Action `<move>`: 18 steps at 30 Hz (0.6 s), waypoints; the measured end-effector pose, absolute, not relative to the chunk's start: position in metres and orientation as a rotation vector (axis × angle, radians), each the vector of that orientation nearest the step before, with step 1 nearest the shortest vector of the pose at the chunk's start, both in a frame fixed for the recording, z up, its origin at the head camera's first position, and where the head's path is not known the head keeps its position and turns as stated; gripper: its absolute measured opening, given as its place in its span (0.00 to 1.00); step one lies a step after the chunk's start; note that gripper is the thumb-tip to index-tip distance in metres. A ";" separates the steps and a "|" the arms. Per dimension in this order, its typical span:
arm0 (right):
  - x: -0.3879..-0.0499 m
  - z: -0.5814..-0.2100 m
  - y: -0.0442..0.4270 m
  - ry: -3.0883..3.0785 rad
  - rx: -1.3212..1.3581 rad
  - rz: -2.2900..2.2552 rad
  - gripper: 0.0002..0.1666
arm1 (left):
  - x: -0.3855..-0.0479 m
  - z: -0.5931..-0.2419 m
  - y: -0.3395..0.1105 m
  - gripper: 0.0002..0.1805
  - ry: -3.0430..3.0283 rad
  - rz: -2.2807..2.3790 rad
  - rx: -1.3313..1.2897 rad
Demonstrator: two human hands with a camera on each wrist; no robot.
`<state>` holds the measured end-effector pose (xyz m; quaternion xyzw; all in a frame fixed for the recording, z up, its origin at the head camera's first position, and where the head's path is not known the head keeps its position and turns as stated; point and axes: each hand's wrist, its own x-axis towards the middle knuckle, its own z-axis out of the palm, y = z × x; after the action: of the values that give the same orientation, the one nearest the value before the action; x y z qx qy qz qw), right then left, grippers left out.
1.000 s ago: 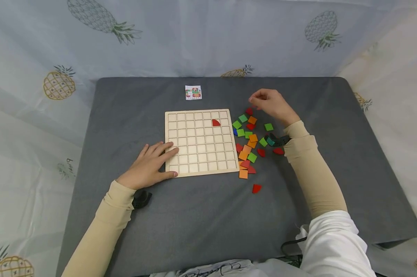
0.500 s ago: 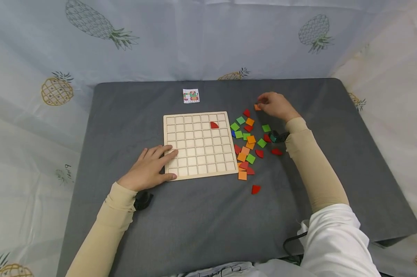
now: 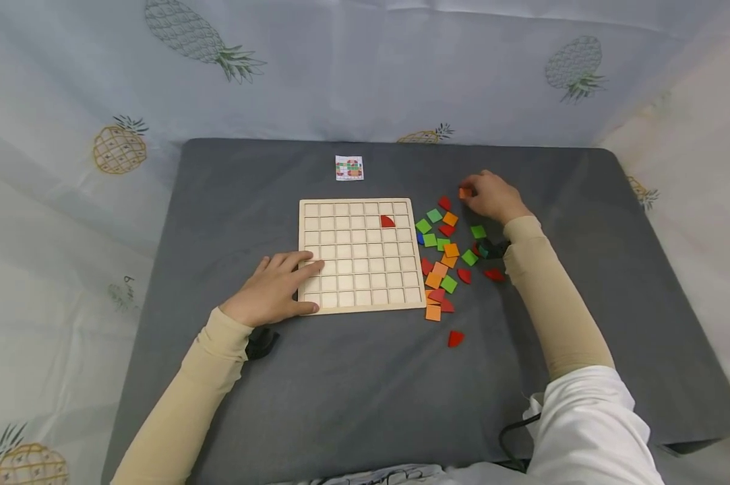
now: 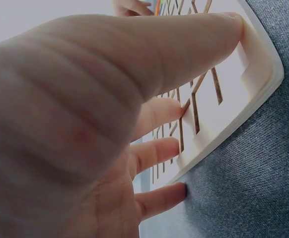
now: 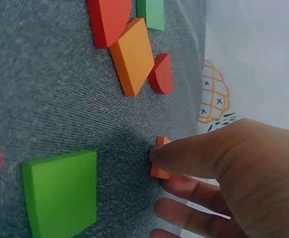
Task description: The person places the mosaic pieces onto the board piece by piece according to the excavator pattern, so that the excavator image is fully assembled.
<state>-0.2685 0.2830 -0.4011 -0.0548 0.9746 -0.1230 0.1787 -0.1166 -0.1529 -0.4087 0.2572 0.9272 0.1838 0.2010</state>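
Note:
A pale wooden grid board [image 3: 361, 311] lies on the table with one red quarter-circle piece [image 3: 387, 221] in a cell near its upper right. My left hand [image 3: 274, 286] rests spread on the board's left edge, its thumb [image 4: 199, 44] across the corner in the left wrist view. Beyond the loose pieces, my right hand [image 3: 496, 195] pinches an orange square tile [image 5: 161, 172] between thumb and fingers, down at the cloth. The thumb covers part of this tile. A green square tile [image 5: 62, 193] and another orange square tile [image 5: 133, 57] lie close to that hand.
Several green, orange and red pieces lie along the board's right side, some overlapping, with a blue piece [image 3: 420, 238] by the edge. A small printed pattern card [image 3: 349, 168] lies behind the board. A lone red piece [image 3: 455, 338] sits nearer the front.
My right hand has shifted slightly right and lowered to the table, and an orange tile shows at its fingertips. The left hand keeps its place on the board. The head view has shifted a little.

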 end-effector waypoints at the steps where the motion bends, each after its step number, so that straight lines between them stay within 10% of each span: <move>1: -0.269 -0.402 0.283 2.761 -0.149 -0.371 0.26 | -0.117 -0.409 -0.152 0.44 2.588 0.516 0.715; 18: -0.259 -0.386 0.191 2.663 -0.570 -0.723 0.23 | -0.115 -0.407 -0.150 0.43 2.572 0.521 0.686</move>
<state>-0.2590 0.1910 -0.3860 -0.1995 0.9328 -0.2531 0.1612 -0.1148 -0.1497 -0.4065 0.2472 0.9265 0.1878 0.2128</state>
